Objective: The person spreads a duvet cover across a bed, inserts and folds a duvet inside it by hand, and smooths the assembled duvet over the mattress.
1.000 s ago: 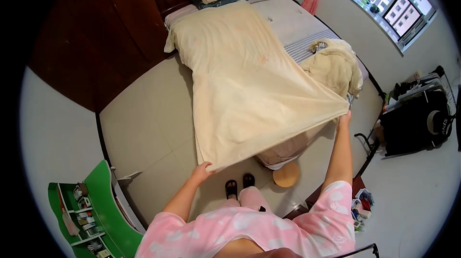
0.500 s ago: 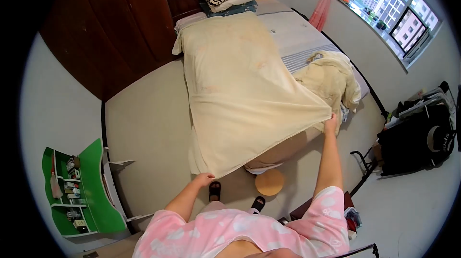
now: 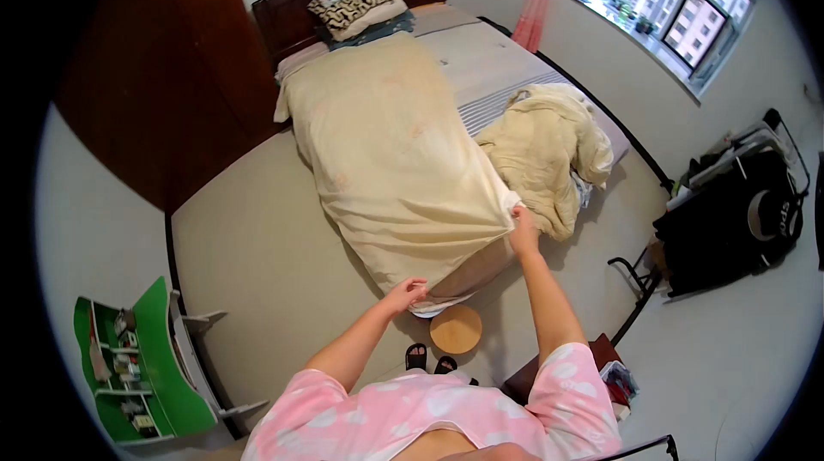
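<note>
A cream bed cover (image 3: 378, 143) lies over the left half of the bed and hangs past its foot. My right hand (image 3: 522, 229) is closed on a bunched corner of it, at the foot end, and folds run toward that grip. At the lower left edge of the cover is my left hand (image 3: 407, 294), its fingers apart and nothing held. Beside my right hand, a rumpled cream quilt (image 3: 545, 148) is heaped on the right side of the bed, partly draped over the foot.
Folded bedding (image 3: 356, 10) is stacked by the headboard (image 3: 287, 23). A round wooden stool (image 3: 456, 330) stands at the bed's foot, near my sandals. On the left is a green shelf unit (image 3: 167, 358); on the right, a black folded item (image 3: 730, 229) leans against the wall.
My left hand has let go of the cover's left corner and moved right and up. My right hand, still gripping, has shifted left. The cover now hangs slacker, and the view has turned.
</note>
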Available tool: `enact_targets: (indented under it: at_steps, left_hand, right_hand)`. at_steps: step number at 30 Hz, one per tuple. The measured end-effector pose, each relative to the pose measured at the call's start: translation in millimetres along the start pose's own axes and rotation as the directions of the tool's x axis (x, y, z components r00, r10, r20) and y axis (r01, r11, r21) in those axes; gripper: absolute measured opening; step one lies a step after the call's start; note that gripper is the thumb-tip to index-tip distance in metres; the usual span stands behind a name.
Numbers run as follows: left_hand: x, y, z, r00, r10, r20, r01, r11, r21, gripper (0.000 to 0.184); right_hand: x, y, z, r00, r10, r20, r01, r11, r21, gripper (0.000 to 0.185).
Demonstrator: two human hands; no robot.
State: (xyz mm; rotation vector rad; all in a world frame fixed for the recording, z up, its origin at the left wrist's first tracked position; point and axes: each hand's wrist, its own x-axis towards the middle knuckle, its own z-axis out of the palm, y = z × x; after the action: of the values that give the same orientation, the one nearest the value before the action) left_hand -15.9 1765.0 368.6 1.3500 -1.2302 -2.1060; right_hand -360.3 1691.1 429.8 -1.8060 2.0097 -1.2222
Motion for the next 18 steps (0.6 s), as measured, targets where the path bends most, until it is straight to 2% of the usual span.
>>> enact_targets:
  at_steps: [2,4,5,6,9,11,12,15,18]
  left_hand:
    - [15.8,25.0,18.9,1.000,0.000,0.027,0.001,0.999,-0.050,0.048]
    - [22.2,73.0,35.5,0.999,0.047,0.008,-0.046,0.992,-0.116,0.052]
    - [29.5,79.7,37.5,0.997,0.071,-0.041,-0.073,0.995,-0.062,0.055]
    - [40.0,80.9,38.8,0.992,0.094,-0.088,-0.095,0.995,-0.008,0.057]
    - [70.6,79.8,36.7,0.962,0.142,-0.232,-0.112,0.984,0.140,0.059]
    - [88.8,76.4,29.1,0.935,0.132,-0.329,-0.079,0.983,0.169,0.056]
    - [104.4,67.7,23.8,0.897,0.219,-0.383,-0.130,0.961,0.245,0.048]
    - [119.9,68.2,33.8,0.902,0.134,-0.410,-0.088,0.988,0.128,0.044]
    - [146.7,69.8,61.9,0.877,0.101,-0.470,-0.072,0.994,0.081,0.041]
  right_hand:
    - [-18.0,-8.9,11.5,0.992,-0.121,0.045,0.120,0.993,0.015,0.035]
    - [-28.4,-22.2,21.6,0.986,-0.087,0.140,0.091,0.996,-0.019,0.036]
    - [-31.4,-26.5,26.1,0.956,-0.035,0.291,0.043,0.999,-0.020,0.039]
    - [-34.5,-33.4,28.1,0.900,0.018,0.436,-0.008,1.000,-0.027,0.042]
    - [-44.7,-53.3,16.5,0.684,-0.126,0.719,0.291,0.950,-0.111,0.053]
    - [-38.2,-33.5,21.2,0.630,-0.109,0.769,0.251,0.966,-0.068,0.057]
    - [-29.5,-25.3,20.9,0.600,-0.106,0.793,0.232,0.972,-0.046,0.060]
    - [6.8,6.5,6.5,0.568,0.003,0.823,0.133,0.986,-0.096,0.058]
    - [45.4,71.4,-2.8,0.620,0.013,0.784,0.077,0.994,-0.078,0.055]
